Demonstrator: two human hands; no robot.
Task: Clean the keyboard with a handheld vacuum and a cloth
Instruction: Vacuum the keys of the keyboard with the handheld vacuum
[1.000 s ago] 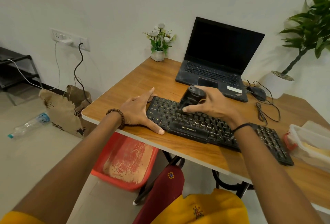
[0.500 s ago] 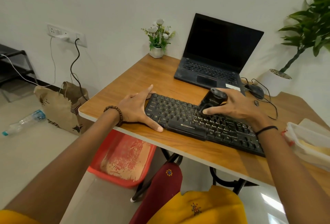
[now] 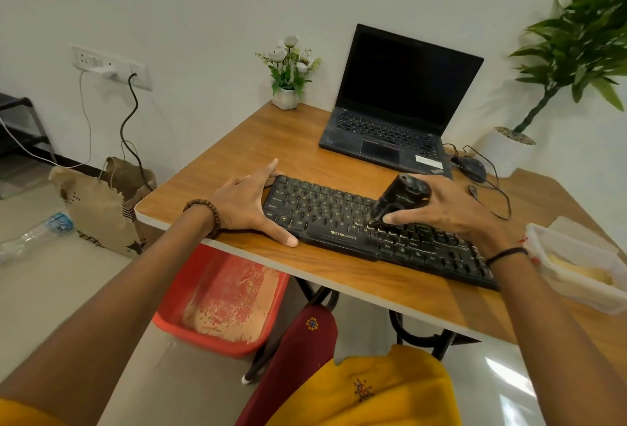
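Observation:
A black keyboard (image 3: 342, 222) lies along the front edge of the wooden desk (image 3: 258, 140). My left hand (image 3: 249, 203) is spread wide against the keyboard's left end, thumb along its front edge and fingers at its back corner. My right hand (image 3: 448, 210) grips a small black handheld vacuum (image 3: 398, 198), tilted with its nozzle down on the keys near the keyboard's middle. No cloth shows clearly.
An open black laptop (image 3: 400, 113) stands behind the keyboard, with a mouse (image 3: 470, 164) and its cable to the right. A small flower pot (image 3: 288, 93) sits at the back. A clear plastic container (image 3: 576, 266) rests at the right. A red bin (image 3: 224, 300) stands under the desk.
My right hand has carried the vacuum rightwards along the keys, from the left part toward the middle. My left hand has stayed at the keyboard's left end.

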